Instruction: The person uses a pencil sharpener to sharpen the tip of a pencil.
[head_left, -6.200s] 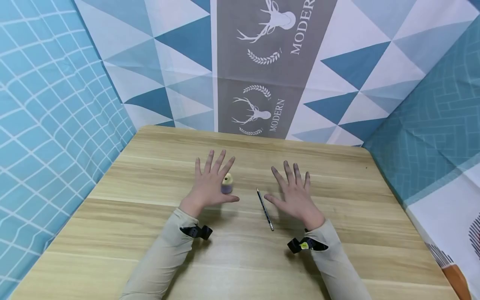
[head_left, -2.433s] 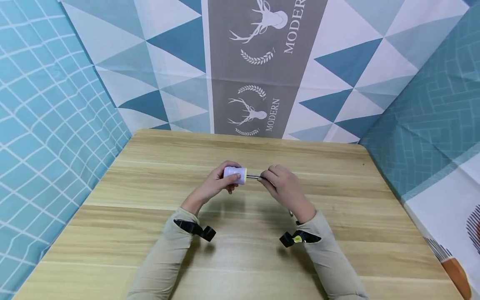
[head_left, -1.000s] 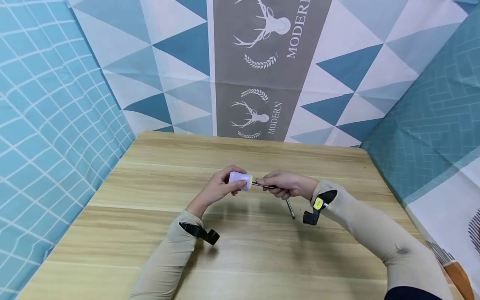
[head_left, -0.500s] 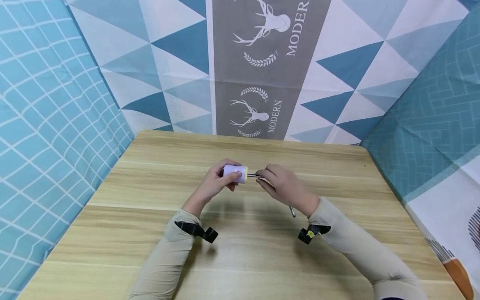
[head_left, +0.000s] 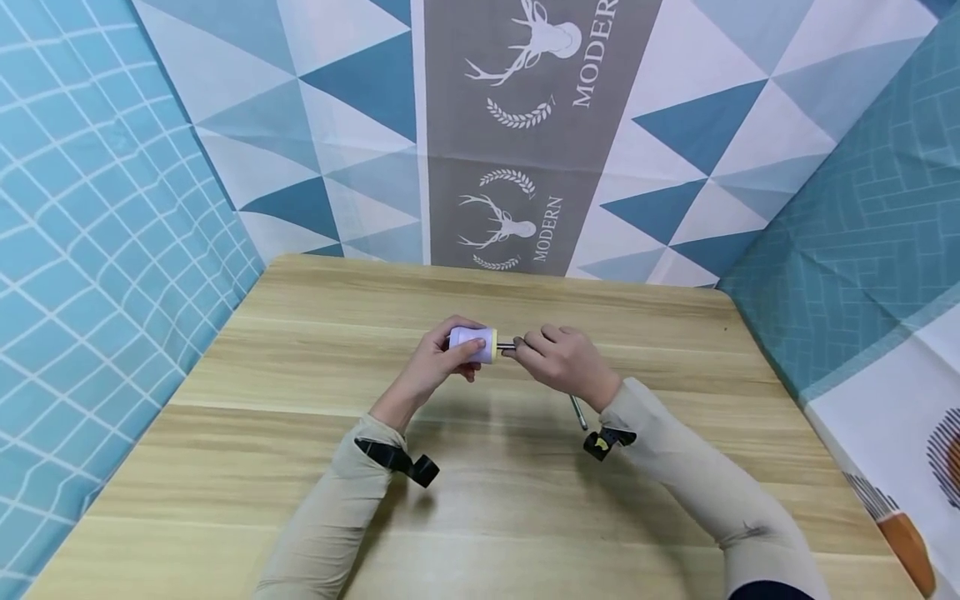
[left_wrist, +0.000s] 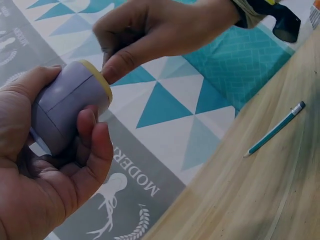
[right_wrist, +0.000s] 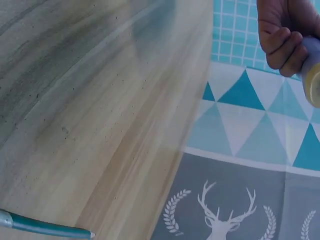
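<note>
In the head view, my left hand (head_left: 429,367) grips a lavender barrel-shaped pencil sharpener (head_left: 467,334) with a yellow end, held sideways above the table. A short length of a dark pencil (head_left: 506,346) shows between the yellow end and the fingers of my right hand (head_left: 562,360), which pinch it. The rest of that pencil is hidden in the right hand. The left wrist view shows the right thumb right at the sharpener's yellow rim (left_wrist: 102,82). In the right wrist view only the left hand and the sharpener (right_wrist: 312,67) appear.
A second pencil, teal with a silver ferrule (left_wrist: 275,131), lies on the wooden table (head_left: 337,467) under the right wrist. Patterned cloth (head_left: 517,125) hangs behind the table's far edge, with more cloth at both sides.
Earlier both hands were spread over the table, with the sharpener standing there. Over the last second the right hand has turned back and forth on the pencil, its fingers now closer to the sharpener.
</note>
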